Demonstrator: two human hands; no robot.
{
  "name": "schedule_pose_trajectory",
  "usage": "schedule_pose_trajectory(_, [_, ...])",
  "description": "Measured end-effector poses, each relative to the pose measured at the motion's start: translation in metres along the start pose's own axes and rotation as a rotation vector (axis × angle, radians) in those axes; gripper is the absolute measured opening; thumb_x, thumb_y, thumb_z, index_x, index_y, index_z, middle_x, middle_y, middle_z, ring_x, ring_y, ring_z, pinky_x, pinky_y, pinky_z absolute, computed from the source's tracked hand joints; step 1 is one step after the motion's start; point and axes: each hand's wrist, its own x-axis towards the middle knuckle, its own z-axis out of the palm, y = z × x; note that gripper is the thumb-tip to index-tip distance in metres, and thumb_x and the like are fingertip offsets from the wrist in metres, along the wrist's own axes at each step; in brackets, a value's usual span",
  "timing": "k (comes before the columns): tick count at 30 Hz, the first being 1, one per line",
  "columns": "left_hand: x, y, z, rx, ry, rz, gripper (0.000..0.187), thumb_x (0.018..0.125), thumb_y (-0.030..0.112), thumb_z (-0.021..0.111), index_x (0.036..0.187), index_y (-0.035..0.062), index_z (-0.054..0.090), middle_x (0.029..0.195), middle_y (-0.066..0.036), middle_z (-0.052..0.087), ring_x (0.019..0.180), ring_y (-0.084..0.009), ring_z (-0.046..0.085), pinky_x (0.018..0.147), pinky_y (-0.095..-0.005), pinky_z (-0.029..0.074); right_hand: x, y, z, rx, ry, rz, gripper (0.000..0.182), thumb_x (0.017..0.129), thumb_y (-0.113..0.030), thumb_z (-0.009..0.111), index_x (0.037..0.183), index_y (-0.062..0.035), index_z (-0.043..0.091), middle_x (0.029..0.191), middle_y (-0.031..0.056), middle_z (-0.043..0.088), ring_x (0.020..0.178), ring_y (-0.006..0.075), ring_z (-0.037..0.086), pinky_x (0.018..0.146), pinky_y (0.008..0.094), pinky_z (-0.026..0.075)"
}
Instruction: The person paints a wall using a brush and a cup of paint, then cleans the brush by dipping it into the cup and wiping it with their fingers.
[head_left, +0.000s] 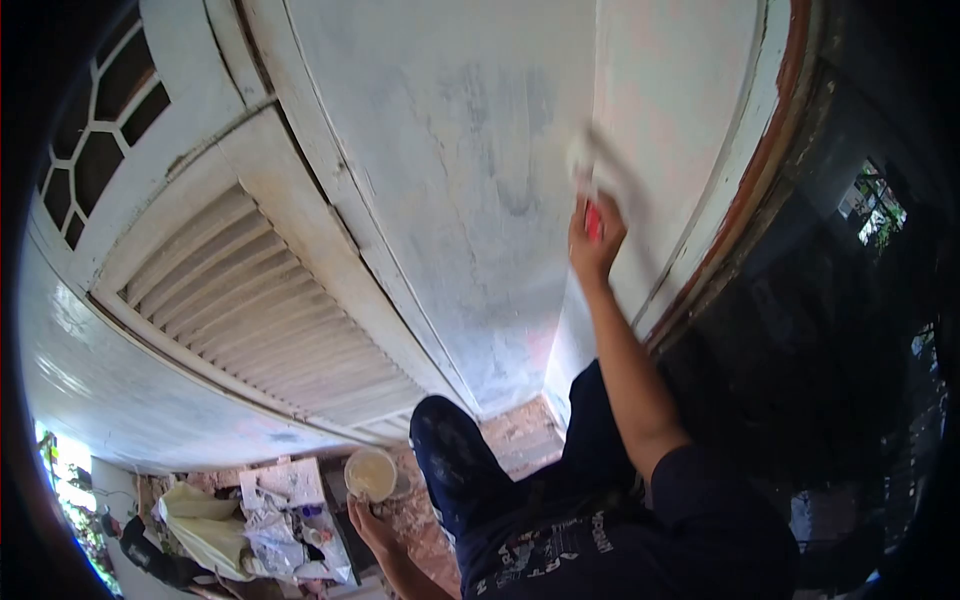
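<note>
My right hand (597, 238) is closed around the red handle of a paintbrush (580, 158). Its pale bristles, a little blurred, are against the wall (500, 190) close to the inner corner. The wall has patchy white and grey coating. Low on the left, my left hand (372, 527) grips the near rim of a round white tub (372, 472) with creamy stuff inside. Part of its fingers is hidden by the rim.
A white louvred door (250, 290) stands left of the wall. A brown-edged frame (765, 120) borders the right side. Below left, a board (290, 480) carries a plastic bag (275, 540) and small items, beside a pale cloth (205, 525). Dark space lies right.
</note>
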Motion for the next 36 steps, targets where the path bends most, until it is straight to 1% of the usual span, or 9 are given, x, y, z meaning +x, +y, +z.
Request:
schedule_pose_trajectory(4, [-0.007,0.008,0.006,0.046,0.022,-0.067,0.048,0.088,0.024,0.049,0.131,0.0059,0.038,0.126,-0.010,0.045,0.111,-0.0227,0.048,0.088,-0.0360,0.041,0.061,-0.005,0.003,-0.127,-0.025,-0.312,0.021,0.077,-0.005,0.059,0.098,-0.0009,0.060,0.091,0.0145,0.060,0.077,0.0290,0.057,0.065,0.0366,0.041])
schedule_pose_trajectory(11, [-0.003,-0.004,0.009,0.025,-0.027,0.010,0.045,0.088,0.020,0.049,0.128,0.0003,0.039,0.120,-0.012,0.049,0.106,-0.0207,0.051,0.086,-0.0317,0.042,-0.104,0.076,-0.025,-0.416,-0.388,-0.037,0.035,0.078,-0.014,0.058,0.111,-0.0043,0.059,0.090,0.0164,0.058,0.069,0.0308,0.056,0.061,0.0390,0.043])
schedule_pose_trajectory(14, [-0.004,0.001,0.006,-0.003,-0.048,0.003,0.043,0.088,0.018,0.049,0.126,-0.0006,0.041,0.115,-0.012,0.052,0.102,-0.0199,0.052,0.085,-0.0306,0.043,-0.152,0.082,-0.031,-0.423,-0.485,0.201,0.019,0.075,-0.013,0.061,0.092,-0.0038,0.059,0.084,0.0147,0.058,0.068,0.0316,0.056,0.063,0.0409,0.045])
schedule_pose_trajectory(21, [0.003,0.005,-0.002,-0.017,0.039,0.003,0.038,0.089,0.021,0.047,0.122,0.0026,0.046,0.109,-0.009,0.054,0.094,-0.0178,0.053,0.076,-0.0297,0.043,-0.041,0.041,0.004,-0.201,-0.122,0.425,0.021,0.079,-0.016,0.059,0.066,-0.0004,0.056,0.055,0.0149,0.054,0.053,0.0281,0.054,0.052,0.0382,0.041])
schedule_pose_trajectory(23, [0.004,0.003,-0.009,0.042,0.083,-0.010,0.038,0.090,0.024,0.045,0.124,0.0054,0.047,0.108,-0.006,0.054,0.092,-0.0166,0.052,0.073,-0.0299,0.042,0.015,0.017,0.010,0.371,0.084,0.690,0.018,0.085,-0.016,0.057,0.073,-0.0028,0.057,0.064,0.0003,0.055,0.054,0.0105,0.050,0.049,0.0285,0.039])
schedule_pose_trajectory(28, [0.005,0.000,-0.007,0.034,0.075,0.036,0.038,0.091,0.024,0.045,0.123,0.0028,0.046,0.112,-0.009,0.052,0.099,-0.0185,0.051,0.076,-0.0304,0.043,0.060,-0.004,0.010,0.577,0.161,0.678,0.016,0.089,-0.018,0.054,0.085,-0.0035,0.060,0.070,-0.0010,0.056,0.060,0.0083,0.050,0.054,0.0244,0.040])
schedule_pose_trajectory(31, [0.007,-0.006,0.002,0.023,0.104,0.073,0.037,0.091,0.024,0.043,0.122,0.0029,0.046,0.112,-0.009,0.053,0.098,-0.0180,0.051,0.075,-0.0305,0.043,-0.001,0.029,0.011,0.489,0.134,0.813,0.017,0.088,-0.018,0.055,0.081,-0.0036,0.061,0.068,-0.0009,0.056,0.059,0.0079,0.048,0.053,0.0253,0.039])
schedule_pose_trajectory(34, [0.002,-0.002,0.014,0.036,0.037,0.001,0.038,0.091,0.025,0.042,0.123,0.0052,0.046,0.112,-0.008,0.052,0.097,-0.0174,0.051,0.075,-0.0297,0.042,-0.108,0.066,0.008,0.109,0.110,0.598,0.023,0.087,-0.013,0.055,0.067,-0.0007,0.057,0.060,0.0008,0.053,0.059,0.0069,0.046,0.053,0.0257,0.038])
schedule_pose_trajectory(36, [0.003,-0.004,0.013,0.037,-0.006,0.009,0.039,0.090,0.026,0.043,0.123,0.0053,0.046,0.112,-0.008,0.052,0.097,-0.0177,0.050,0.076,-0.0304,0.042,-0.178,0.098,0.003,0.058,0.024,0.856,0.019,0.084,-0.014,0.058,0.070,-0.0012,0.059,0.063,0.0031,0.057,0.058,0.0096,0.049,0.055,0.0266,0.040])
